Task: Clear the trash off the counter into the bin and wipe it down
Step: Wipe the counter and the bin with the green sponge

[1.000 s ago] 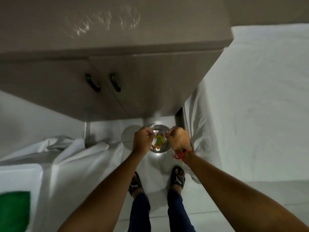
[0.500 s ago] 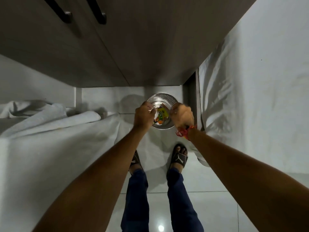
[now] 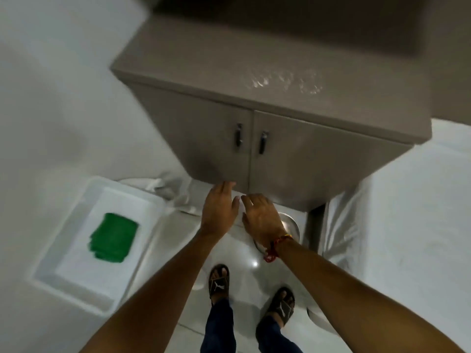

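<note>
A round steel bin stands on the floor under the right end of the taupe counter; my right hand hides most of it and its contents. My left hand hovers flat, fingers apart and empty, in front of the cabinet's base. My right hand, with a red thread on the wrist, is spread open over the bin and holds nothing. The counter top shows a patch of wet-looking glints. A folded green cloth lies in a white tray at the lower left.
The cabinet has two doors with dark handles. White sheets cover the surface on the right and bunch up on the floor left of the cabinet. My sandalled feet stand on glossy white tiles.
Both hands have let go over the bin and opened, lifting away from it. The view has swung up, so the counter top and the tray with the green cloth show.
</note>
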`<state>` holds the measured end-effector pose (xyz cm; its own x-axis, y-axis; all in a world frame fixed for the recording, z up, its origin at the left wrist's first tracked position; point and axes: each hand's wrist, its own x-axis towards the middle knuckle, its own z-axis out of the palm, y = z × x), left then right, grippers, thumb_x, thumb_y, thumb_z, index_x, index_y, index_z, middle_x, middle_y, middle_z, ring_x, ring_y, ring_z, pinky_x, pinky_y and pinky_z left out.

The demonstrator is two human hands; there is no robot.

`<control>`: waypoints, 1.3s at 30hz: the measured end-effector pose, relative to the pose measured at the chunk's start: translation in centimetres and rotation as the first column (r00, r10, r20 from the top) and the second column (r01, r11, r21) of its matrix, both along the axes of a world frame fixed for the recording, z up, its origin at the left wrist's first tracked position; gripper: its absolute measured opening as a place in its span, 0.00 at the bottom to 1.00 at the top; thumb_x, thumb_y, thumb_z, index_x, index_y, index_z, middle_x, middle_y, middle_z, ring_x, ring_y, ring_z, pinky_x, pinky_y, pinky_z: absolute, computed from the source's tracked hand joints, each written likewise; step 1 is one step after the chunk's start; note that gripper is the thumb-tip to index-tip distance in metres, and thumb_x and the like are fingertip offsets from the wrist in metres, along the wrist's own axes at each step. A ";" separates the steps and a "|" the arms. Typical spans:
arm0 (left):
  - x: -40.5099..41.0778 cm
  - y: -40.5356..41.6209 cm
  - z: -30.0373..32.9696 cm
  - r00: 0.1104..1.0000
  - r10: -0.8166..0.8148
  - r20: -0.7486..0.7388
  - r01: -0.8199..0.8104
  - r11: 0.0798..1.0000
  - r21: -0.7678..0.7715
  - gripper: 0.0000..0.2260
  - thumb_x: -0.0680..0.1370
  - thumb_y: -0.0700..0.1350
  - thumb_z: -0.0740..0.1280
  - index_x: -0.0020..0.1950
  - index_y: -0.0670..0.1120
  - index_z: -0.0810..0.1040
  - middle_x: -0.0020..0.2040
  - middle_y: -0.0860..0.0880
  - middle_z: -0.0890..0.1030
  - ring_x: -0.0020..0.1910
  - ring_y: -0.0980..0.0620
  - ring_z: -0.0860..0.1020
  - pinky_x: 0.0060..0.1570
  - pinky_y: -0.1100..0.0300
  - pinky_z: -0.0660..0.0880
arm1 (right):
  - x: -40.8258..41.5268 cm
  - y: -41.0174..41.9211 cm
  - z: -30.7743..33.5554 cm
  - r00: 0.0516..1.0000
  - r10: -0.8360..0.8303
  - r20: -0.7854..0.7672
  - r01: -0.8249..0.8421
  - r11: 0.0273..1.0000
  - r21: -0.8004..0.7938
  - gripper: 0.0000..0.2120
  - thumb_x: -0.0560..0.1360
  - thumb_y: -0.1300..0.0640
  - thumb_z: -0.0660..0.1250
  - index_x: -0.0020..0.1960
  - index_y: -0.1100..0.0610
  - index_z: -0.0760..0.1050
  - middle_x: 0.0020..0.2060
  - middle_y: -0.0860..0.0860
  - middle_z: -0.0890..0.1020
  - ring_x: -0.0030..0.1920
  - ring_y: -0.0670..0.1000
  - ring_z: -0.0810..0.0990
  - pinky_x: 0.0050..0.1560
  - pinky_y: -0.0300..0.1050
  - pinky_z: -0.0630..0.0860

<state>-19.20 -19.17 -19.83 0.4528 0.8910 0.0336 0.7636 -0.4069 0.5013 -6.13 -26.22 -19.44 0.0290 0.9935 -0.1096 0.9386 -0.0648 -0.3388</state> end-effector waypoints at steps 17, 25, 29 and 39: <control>-25.3 -1.8 2.5 0.775 0.421 -0.472 -0.497 0.866 -0.043 0.40 0.80 0.63 0.59 0.80 0.40 0.48 0.81 0.38 0.53 0.81 0.39 0.52 0.79 0.41 0.50 | -22.3 5.9 5.7 0.723 0.657 0.213 -0.675 0.737 0.017 0.27 0.83 0.52 0.57 0.77 0.64 0.60 0.77 0.62 0.63 0.78 0.61 0.57 0.77 0.59 0.55; -25.7 0.0 0.6 0.761 0.376 -0.528 -0.460 0.888 -0.030 0.33 0.83 0.44 0.61 0.80 0.36 0.45 0.81 0.35 0.49 0.81 0.37 0.49 0.79 0.41 0.51 | -21.6 7.4 3.2 0.744 0.637 0.203 -0.652 0.758 0.012 0.27 0.82 0.56 0.57 0.78 0.64 0.58 0.78 0.61 0.59 0.78 0.60 0.55 0.78 0.56 0.48; -26.6 0.9 1.4 0.787 0.375 -0.490 -0.421 0.907 0.018 0.31 0.82 0.40 0.62 0.80 0.37 0.49 0.81 0.37 0.54 0.81 0.39 0.52 0.79 0.41 0.53 | -20.6 8.5 4.2 0.762 0.610 0.218 -0.633 0.772 0.055 0.25 0.81 0.55 0.61 0.75 0.65 0.66 0.74 0.62 0.67 0.75 0.61 0.64 0.76 0.57 0.60; -13.0 5.1 10.7 0.930 0.098 -0.354 -0.017 0.974 0.224 0.28 0.76 0.40 0.68 0.75 0.38 0.67 0.74 0.39 0.71 0.74 0.42 0.69 0.72 0.43 0.69 | -9.3 8.8 7.8 0.976 0.174 0.128 -0.189 0.975 0.114 0.28 0.81 0.57 0.58 0.78 0.64 0.59 0.77 0.60 0.61 0.78 0.58 0.58 0.77 0.49 0.45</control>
<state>-32.21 -14.11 -9.14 0.4185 0.9055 0.0703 0.9009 -0.4237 0.0938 -15.47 -17.44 -11.62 -0.1475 0.9890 0.0086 0.9644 0.1457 -0.2206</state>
